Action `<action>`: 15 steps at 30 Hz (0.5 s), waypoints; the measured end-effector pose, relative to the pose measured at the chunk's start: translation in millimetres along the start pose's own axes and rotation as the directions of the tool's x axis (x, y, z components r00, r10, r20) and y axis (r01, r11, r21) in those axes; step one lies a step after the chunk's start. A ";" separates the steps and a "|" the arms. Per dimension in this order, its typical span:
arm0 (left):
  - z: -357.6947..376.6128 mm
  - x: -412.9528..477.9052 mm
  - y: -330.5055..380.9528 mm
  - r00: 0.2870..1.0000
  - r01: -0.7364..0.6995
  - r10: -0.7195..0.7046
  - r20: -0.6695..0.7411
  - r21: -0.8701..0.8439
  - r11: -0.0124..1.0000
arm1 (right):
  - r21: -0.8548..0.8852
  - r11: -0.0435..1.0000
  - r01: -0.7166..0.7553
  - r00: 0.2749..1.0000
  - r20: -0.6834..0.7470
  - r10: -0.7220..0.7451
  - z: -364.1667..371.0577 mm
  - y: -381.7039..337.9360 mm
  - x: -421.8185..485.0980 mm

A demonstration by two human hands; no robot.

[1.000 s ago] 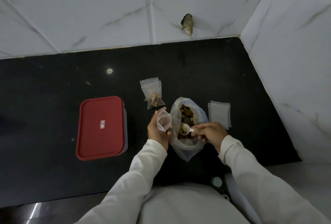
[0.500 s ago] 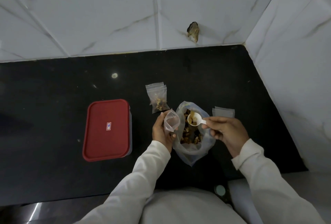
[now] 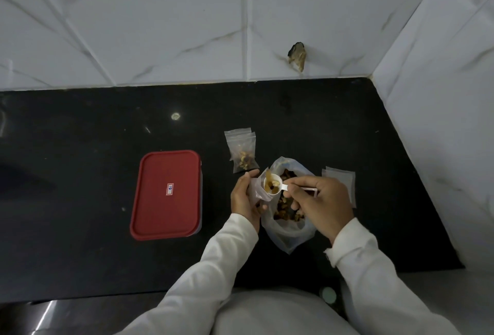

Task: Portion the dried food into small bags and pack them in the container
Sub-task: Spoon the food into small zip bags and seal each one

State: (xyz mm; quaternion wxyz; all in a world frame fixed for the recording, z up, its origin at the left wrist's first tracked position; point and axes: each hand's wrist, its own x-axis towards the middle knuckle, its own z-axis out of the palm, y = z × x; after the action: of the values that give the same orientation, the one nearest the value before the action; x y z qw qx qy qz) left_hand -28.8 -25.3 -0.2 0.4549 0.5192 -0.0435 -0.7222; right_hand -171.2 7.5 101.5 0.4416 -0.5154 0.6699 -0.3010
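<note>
My left hand (image 3: pixel 244 197) holds a small clear zip bag (image 3: pixel 258 190) with its mouth up. My right hand (image 3: pixel 319 205) pinches the handle of a white plastic scoop (image 3: pixel 273 185), whose bowl holds dried food right at the small bag's mouth. Under both hands lies a large open plastic bag of dried food (image 3: pixel 287 217) on the black counter. Filled small bags (image 3: pixel 242 151) lie just behind my left hand. A container with a red lid (image 3: pixel 167 195), closed, sits to the left.
A stack of empty small bags (image 3: pixel 340 182) lies right of the big bag, partly behind my right hand. White tiled walls close the back and right side. The black counter (image 3: pixel 80 147) runs left; its front edge is near my body.
My right hand lifted the loaded scoop out of the big bag and carried it left to the mouth of the small bag. My left hand kept hold of the small bag.
</note>
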 end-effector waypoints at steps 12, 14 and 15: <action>1.7 5.3 -0.3 1.000 -0.017 0.017 0.020 -0.011 1.000 | -0.504 0.773 0.386 0.906 0.049 -0.421 20.7 11.6 5.9; 1.0 6.2 0.2 1.000 0.000 0.000 0.015 -0.027 1.000 | -0.519 0.773 0.364 0.922 0.080 -0.380 23.9 8.3 5.7; 0.8 6.4 0.2 1.000 0.007 -0.006 0.014 -0.033 0.999 | -0.533 0.740 0.411 0.891 0.061 -0.450 23.3 9.9 4.2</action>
State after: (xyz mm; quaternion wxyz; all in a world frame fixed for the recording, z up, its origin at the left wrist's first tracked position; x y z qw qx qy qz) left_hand -29.6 -30.3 -4.3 0.4608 0.5065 -0.0330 -0.7280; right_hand -154.7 7.6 81.8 0.1753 -0.7467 0.6045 -0.2153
